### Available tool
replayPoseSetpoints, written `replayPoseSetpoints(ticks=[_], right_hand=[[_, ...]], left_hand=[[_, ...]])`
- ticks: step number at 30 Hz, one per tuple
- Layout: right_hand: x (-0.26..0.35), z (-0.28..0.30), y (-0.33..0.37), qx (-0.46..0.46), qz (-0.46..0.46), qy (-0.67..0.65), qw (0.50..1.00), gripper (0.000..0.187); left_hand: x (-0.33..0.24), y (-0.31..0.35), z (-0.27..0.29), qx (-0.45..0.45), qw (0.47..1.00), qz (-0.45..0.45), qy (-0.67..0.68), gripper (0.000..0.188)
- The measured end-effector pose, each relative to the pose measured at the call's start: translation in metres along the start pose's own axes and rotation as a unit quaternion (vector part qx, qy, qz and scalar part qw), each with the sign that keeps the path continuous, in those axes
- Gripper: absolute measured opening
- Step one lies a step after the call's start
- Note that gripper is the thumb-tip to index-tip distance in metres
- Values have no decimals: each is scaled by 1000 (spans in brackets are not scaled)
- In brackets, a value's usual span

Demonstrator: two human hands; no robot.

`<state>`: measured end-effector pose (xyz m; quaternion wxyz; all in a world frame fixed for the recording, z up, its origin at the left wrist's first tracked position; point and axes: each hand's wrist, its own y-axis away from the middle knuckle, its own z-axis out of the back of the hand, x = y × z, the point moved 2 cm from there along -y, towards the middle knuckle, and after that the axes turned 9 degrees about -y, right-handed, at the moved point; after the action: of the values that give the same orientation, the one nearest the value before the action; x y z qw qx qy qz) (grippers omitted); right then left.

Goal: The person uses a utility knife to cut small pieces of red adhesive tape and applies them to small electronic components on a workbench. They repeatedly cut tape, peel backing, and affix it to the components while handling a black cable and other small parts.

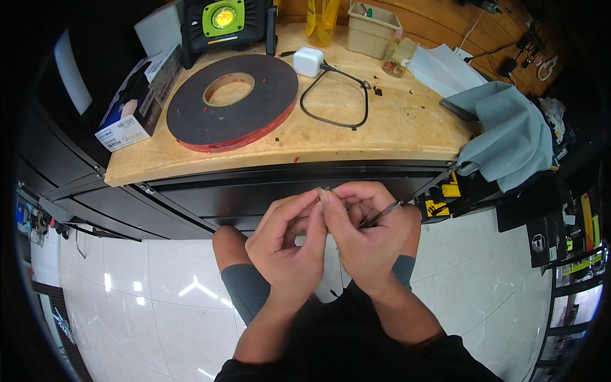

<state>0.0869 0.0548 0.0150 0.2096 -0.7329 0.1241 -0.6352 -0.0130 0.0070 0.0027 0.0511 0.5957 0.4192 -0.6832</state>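
Above my lap, in front of the bench, my left hand (289, 235) and my right hand (369, 232) meet at the fingertips. Thumbs and forefingers pinch together around something tiny and dark that I cannot make out. Tucked through the curled fingers of my right hand is a slim metal tool (383, 213), its pointed end sticking out up and to the right; its exact kind is unclear. My left hand is closed, with its fingertips touching those of the right.
On the wooden bench (382, 137) lie a large roll of dark tape with red edging (267, 89), a white charger (308, 62) with a looped black cable (340, 124), and small scraps. A glove box (137, 105) stands left, a work light (223, 25) behind. A grey cloth (509, 134) drapes over the right edge.
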Motion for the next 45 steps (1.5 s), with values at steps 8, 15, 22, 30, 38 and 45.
replayPoseSetpoints(ticks=[8, 15, 22, 30, 38, 45], right_hand=[[20, 0, -5, -11, -138, -201, 970, 10], [24, 20, -20, 94, -187, -101, 973, 14], [24, 28, -28, 200, 28, 57, 978, 22], [31, 39, -50, 318, 217, 122, 915, 23], [30, 50, -48, 363, 229, 193, 882, 24], [21, 55, -41, 321, 181, 175, 913, 20]], left_hand=[[0, 0, 4, 35, 970, 173, 170, 23], [-3, -2, 11, 64, 953, 220, 197, 23], [-9, -4, 13, 87, 953, 218, 193, 24], [-18, -5, 17, 139, 944, 244, 177, 24], [-17, -2, 16, 166, 949, 252, 97, 21], [-16, -2, 11, 176, 944, 266, 87, 19]])
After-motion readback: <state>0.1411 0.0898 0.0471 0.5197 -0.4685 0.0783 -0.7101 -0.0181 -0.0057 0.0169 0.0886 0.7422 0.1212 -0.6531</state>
